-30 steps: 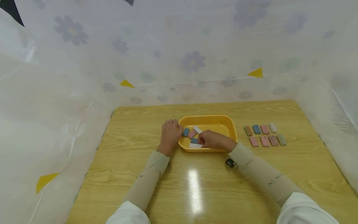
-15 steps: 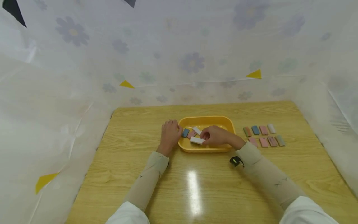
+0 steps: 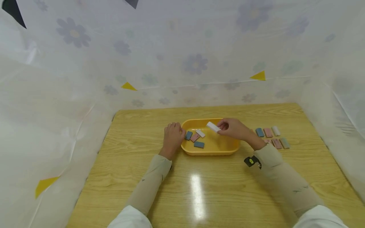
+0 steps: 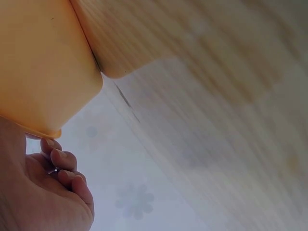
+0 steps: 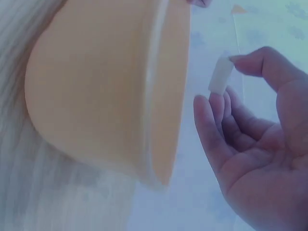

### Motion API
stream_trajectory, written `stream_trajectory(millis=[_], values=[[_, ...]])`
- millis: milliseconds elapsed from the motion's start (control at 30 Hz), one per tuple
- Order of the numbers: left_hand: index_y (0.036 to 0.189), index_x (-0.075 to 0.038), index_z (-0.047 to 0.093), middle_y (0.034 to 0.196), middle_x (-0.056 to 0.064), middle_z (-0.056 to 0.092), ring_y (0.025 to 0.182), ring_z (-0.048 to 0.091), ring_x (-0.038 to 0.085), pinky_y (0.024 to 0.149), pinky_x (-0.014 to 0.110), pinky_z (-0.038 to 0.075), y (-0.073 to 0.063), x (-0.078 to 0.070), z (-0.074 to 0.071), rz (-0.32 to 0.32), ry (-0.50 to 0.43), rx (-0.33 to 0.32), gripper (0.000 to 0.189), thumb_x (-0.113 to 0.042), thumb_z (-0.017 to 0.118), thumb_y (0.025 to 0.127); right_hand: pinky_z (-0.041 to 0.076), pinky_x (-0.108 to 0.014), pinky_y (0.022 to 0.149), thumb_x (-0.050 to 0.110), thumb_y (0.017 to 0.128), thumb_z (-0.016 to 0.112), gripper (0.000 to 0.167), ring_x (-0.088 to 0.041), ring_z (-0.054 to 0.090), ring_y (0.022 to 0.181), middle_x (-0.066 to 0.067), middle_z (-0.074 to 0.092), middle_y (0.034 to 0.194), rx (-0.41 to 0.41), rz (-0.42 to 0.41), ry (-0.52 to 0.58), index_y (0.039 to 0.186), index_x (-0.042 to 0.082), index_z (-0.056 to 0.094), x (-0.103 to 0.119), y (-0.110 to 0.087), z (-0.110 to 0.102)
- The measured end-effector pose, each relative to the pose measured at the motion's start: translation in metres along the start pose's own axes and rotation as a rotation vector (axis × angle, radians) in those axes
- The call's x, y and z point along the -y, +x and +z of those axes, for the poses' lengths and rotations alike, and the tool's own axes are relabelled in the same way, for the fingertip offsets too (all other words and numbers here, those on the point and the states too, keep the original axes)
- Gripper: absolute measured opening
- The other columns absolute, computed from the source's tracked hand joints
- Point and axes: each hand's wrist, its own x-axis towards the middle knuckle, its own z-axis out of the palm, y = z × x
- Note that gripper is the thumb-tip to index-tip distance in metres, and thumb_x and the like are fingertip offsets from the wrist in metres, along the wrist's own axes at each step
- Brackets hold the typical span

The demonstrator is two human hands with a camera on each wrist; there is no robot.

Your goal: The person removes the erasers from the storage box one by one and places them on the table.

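Note:
Between the thumb and fingers of my right hand (image 3: 233, 128) is a white eraser (image 3: 213, 127), pinched at one end and raised over the yellow plastic tray (image 3: 219, 152). In the right wrist view the eraser (image 5: 221, 75) sits between thumb tip and fingertips, beside the tray's rim. My left hand (image 3: 173, 137) grips the tray's left rim; in the left wrist view its curled fingers (image 4: 65, 159) are right at the rim. Inside the tray lie a blue block (image 3: 199, 144), another blue block (image 3: 188, 135), a pink block (image 3: 195, 137) and a white block (image 3: 200, 133).
Right of the tray, two rows of small blocks lie on the wooden table (image 3: 137, 136), among them a blue block (image 3: 259, 132), a white one (image 3: 275, 130) and a green one (image 3: 284, 142). My right forearm partly hides the rows. A flowered curtain (image 3: 171, 63) hangs behind the table.
My right hand has picked up the white eraser from the tray's bottom and moved it up and to the right. The left hand has stayed at the rim.

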Motion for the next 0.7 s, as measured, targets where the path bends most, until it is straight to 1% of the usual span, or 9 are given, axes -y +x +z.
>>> stream_trajectory(millis=[167, 333, 400, 433, 500, 567, 633, 667, 700], values=[[0.073, -0.013, 0.042, 0.070, 0.001, 0.040, 0.067, 0.036, 0.019, 0.064, 0.033, 0.027, 0.000, 0.000, 0.000, 0.003, -0.008, -0.004, 0.022, -0.024, 0.048, 0.091, 0.047, -0.037, 0.074, 0.028, 0.085, 0.066, 0.036, -0.024, 0.057, 0.087, -0.012, 0.060, 0.098, -0.110, 0.087, -0.007, 0.109, 0.001, 0.059, -0.010, -0.009, -0.023], [0.074, -0.013, 0.041, 0.070, 0.001, 0.039, 0.067, 0.035, 0.020, 0.064, 0.033, 0.026, 0.000, 0.001, 0.002, 0.001, -0.007, 0.002, 0.022, -0.025, 0.048, 0.091, 0.045, -0.044, 0.081, 0.036, 0.088, 0.060, 0.046, -0.030, 0.055, 0.096, -0.018, 0.058, 0.108, -0.180, 0.245, -0.030, 0.115, -0.001, 0.055, -0.028, -0.021, -0.044], [0.074, -0.014, 0.041, 0.070, 0.001, 0.038, 0.067, 0.035, 0.020, 0.064, 0.033, 0.026, 0.000, 0.001, 0.002, -0.001, -0.011, 0.004, 0.022, -0.025, 0.047, 0.091, 0.044, -0.045, 0.080, 0.037, 0.089, 0.057, 0.048, -0.031, 0.055, 0.096, -0.020, 0.057, 0.110, -0.204, 0.295, -0.053, 0.116, -0.002, 0.054, -0.037, -0.025, -0.050], [0.074, -0.014, 0.041, 0.070, 0.001, 0.038, 0.067, 0.035, 0.019, 0.064, 0.033, 0.026, 0.000, 0.001, 0.002, -0.001, -0.012, 0.003, 0.022, -0.025, 0.047, 0.091, 0.045, -0.044, 0.078, 0.038, 0.089, 0.057, 0.047, -0.030, 0.055, 0.092, -0.020, 0.057, 0.108, -0.218, 0.316, -0.069, 0.114, -0.002, 0.054, -0.041, -0.027, -0.052], [0.074, -0.014, 0.041, 0.070, 0.001, 0.038, 0.067, 0.035, 0.019, 0.064, 0.033, 0.026, 0.000, 0.001, 0.002, -0.002, -0.017, 0.003, 0.022, -0.025, 0.048, 0.091, 0.045, -0.041, 0.069, 0.037, 0.089, 0.056, 0.041, -0.027, 0.054, 0.079, -0.017, 0.058, 0.095, -0.240, 0.349, -0.097, 0.104, -0.001, 0.057, -0.049, -0.031, -0.056], [0.074, -0.014, 0.041, 0.070, 0.001, 0.039, 0.067, 0.035, 0.019, 0.064, 0.033, 0.026, 0.000, 0.001, 0.001, -0.002, -0.019, 0.002, 0.022, -0.025, 0.048, 0.091, 0.040, -0.036, 0.058, 0.037, 0.088, 0.056, 0.036, -0.021, 0.045, 0.061, -0.009, 0.052, 0.072, -0.262, 0.370, -0.113, 0.084, 0.001, 0.056, -0.058, -0.033, -0.059], [0.074, -0.014, 0.041, 0.070, 0.001, 0.039, 0.067, 0.035, 0.019, 0.064, 0.033, 0.026, 0.000, 0.000, 0.001, -0.002, -0.019, 0.003, 0.022, -0.025, 0.048, 0.091, 0.033, -0.033, 0.051, 0.036, 0.088, 0.058, 0.036, -0.017, 0.034, 0.052, -0.001, 0.040, 0.058, -0.276, 0.386, -0.115, 0.071, 0.005, 0.050, -0.065, -0.034, -0.060], [0.074, -0.014, 0.041, 0.070, 0.001, 0.039, 0.067, 0.035, 0.019, 0.064, 0.033, 0.026, 0.000, 0.000, 0.001, -0.003, -0.018, 0.005, 0.022, -0.025, 0.048, 0.091, 0.031, -0.032, 0.049, 0.036, 0.087, 0.058, 0.038, -0.015, 0.030, 0.049, 0.001, 0.035, 0.055, -0.279, 0.393, -0.112, 0.067, 0.005, 0.048, -0.069, -0.034, -0.060], [0.074, -0.014, 0.041, 0.070, 0.001, 0.039, 0.067, 0.035, 0.019, 0.064, 0.033, 0.026, 0.000, 0.000, 0.001, -0.003, -0.016, 0.007, 0.022, -0.025, 0.048, 0.091, 0.031, -0.032, 0.049, 0.035, 0.087, 0.059, 0.038, -0.015, 0.029, 0.048, 0.001, 0.034, 0.053, -0.281, 0.397, -0.112, 0.066, 0.004, 0.048, -0.071, -0.034, -0.061]])
